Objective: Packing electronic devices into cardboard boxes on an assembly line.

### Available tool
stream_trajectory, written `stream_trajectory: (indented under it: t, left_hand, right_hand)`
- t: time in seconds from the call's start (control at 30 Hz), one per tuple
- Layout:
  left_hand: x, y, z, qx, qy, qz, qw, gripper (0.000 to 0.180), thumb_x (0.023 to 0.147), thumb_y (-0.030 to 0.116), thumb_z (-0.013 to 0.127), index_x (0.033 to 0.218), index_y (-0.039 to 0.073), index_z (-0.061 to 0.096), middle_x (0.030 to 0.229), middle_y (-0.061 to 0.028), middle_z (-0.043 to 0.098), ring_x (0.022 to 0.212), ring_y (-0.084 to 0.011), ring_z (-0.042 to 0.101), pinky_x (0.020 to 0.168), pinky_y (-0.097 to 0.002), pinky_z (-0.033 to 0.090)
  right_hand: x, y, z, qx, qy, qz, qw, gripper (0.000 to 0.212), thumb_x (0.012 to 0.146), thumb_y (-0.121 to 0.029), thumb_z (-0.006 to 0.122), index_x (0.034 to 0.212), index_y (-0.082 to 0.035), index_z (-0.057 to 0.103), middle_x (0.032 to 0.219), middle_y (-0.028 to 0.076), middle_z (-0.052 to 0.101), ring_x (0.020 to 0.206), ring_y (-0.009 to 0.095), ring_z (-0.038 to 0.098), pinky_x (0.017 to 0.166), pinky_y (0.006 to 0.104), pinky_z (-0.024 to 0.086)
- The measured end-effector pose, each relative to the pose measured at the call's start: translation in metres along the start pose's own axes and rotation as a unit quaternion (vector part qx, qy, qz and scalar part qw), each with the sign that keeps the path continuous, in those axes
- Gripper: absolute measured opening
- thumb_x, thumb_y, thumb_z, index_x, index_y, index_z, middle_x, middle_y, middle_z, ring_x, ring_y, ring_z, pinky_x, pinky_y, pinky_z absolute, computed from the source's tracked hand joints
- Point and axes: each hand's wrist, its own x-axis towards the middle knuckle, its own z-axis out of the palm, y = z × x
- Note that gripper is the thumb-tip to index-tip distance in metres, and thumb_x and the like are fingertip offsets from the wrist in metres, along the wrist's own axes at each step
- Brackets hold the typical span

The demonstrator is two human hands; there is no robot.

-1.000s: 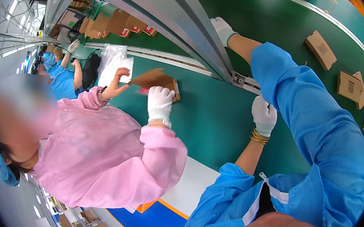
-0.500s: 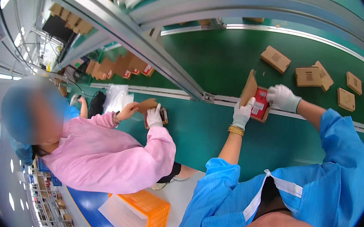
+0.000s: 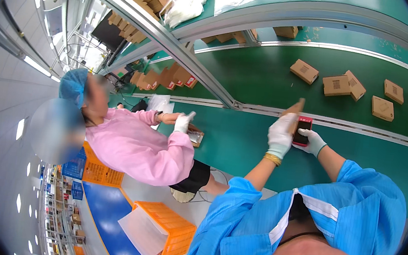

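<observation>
My left hand, in a white glove with gold bangles at the wrist, is closed on a brown cardboard flap that stands raised. Close beside it is a flat, red-edged thing with a dark face; whether it sits inside the box or apart from it I cannot tell. My right hand, also gloved, grips its near right side, thumb across the dark face. Both hands are over the near edge of the green work surface.
Several closed small cardboard boxes lie on the green belt beyond a metal rail. A metal frame post slants across. At left, a co-worker in a pink top handles an open box. An orange crate stands below.
My right hand has come down and nearer, from the box's far right side to the red-edged thing. The flap has tilted right, and a dark face shows where a red one with a white label was.
</observation>
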Motion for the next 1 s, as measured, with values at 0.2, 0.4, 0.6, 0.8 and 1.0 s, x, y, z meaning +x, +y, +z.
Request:
stream_trajectory:
  t: [0.2, 0.4, 0.6, 0.8, 1.0]
  left_hand:
    - [-0.08, -0.062, -0.062, -0.117, 0.077, -0.348, 0.927, 0.089, 0.079, 0.026, 0.074, 0.146, 0.0, 0.022, 0.139, -0.0203, 0.043, 0.127, -0.03, 0.044, 0.105, -0.0369, 0.036]
    - [0.066, 0.112, -0.157, 0.255, 0.216, 0.193, 0.923, 0.056, 0.086, 0.019, 0.063, 0.137, 0.004, 0.045, 0.139, -0.0217, 0.044, 0.13, -0.0399, 0.038, 0.107, -0.0465, 0.03]
    - [0.232, 0.137, -0.228, 0.572, 0.255, 0.247, 0.739, 0.043, 0.08, 0.025, 0.057, 0.121, 0.013, 0.059, 0.132, -0.0147, 0.051, 0.122, -0.0344, 0.043, 0.106, -0.0491, 0.028]
    - [0.224, 0.145, -0.193, 0.454, 0.263, 0.3, 0.796, 0.016, 0.074, 0.013, 0.065, 0.09, 0.01, 0.066, 0.096, -0.0085, 0.065, 0.092, -0.032, 0.058, 0.086, -0.0432, 0.042]
    - [0.104, 0.155, -0.038, 0.313, 0.114, 0.339, 0.88, 0.008, 0.071, 0.007, 0.063, 0.078, 0.008, 0.059, 0.087, -0.0114, 0.061, 0.084, -0.0335, 0.057, 0.077, -0.0443, 0.046]
  right_hand:
    - [-0.085, -0.031, -0.001, -0.125, -0.005, -0.013, 0.992, 0.033, 0.085, -0.01, 0.061, 0.115, -0.015, 0.05, 0.102, 0.01, 0.06, 0.088, 0.031, 0.062, 0.079, 0.0592, 0.051]
    - [-0.148, -0.024, -0.046, -0.123, 0.049, -0.006, 0.991, 0.037, 0.083, -0.008, 0.061, 0.117, -0.013, 0.048, 0.104, 0.012, 0.06, 0.089, 0.032, 0.061, 0.079, 0.0571, 0.052]
    - [-0.175, -0.012, -0.049, -0.131, -0.005, -0.039, 0.991, 0.038, 0.083, -0.008, 0.062, 0.118, -0.011, 0.048, 0.104, 0.013, 0.06, 0.088, 0.031, 0.062, 0.077, 0.0558, 0.053]
    - [-0.222, -0.006, -0.096, -0.084, 0.024, -0.086, 0.992, 0.041, 0.08, -0.013, 0.066, 0.118, -0.016, 0.05, 0.104, 0.008, 0.061, 0.087, 0.028, 0.063, 0.076, 0.0533, 0.055]
    - [-0.264, -0.022, -0.133, -0.04, 0.044, -0.142, 0.988, 0.044, 0.081, -0.018, 0.069, 0.12, -0.013, 0.049, 0.105, 0.007, 0.061, 0.088, 0.024, 0.063, 0.074, 0.0474, 0.057]
